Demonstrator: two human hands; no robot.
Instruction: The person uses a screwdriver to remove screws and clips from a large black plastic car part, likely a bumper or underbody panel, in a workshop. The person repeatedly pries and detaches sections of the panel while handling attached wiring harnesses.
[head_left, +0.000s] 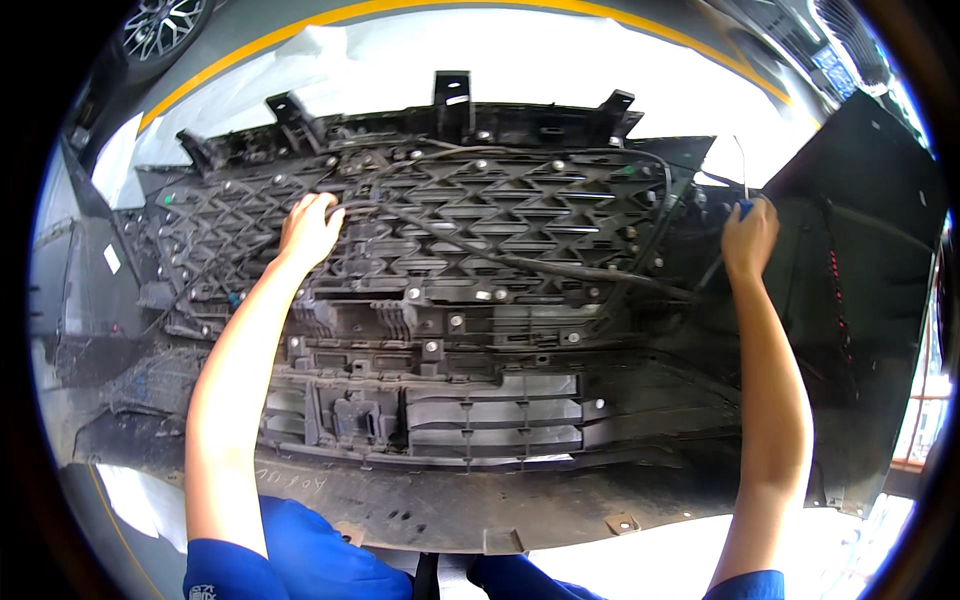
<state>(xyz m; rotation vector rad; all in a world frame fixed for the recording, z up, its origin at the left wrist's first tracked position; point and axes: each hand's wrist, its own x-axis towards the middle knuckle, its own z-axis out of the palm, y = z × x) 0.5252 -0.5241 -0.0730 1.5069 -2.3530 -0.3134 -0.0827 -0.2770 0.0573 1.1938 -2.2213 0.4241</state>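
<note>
The back of a black car bumper with its zigzag-patterned grille lies spread out in front of me. My left hand is at the left part of the grille, its fingers closed around a black wiring harness. From there the harness slants across the grille toward the right. My right hand is raised at the bumper's right side, closed on a thin tool with a blue handle. A slim metal shaft stands up from the handle; its exact kind is unclear.
Black mounting brackets stick up along the far edge. White sheeting lies under the bumper, with a yellow floor line beyond it. A car wheel is at the far left. Bolts and clips dot the grille.
</note>
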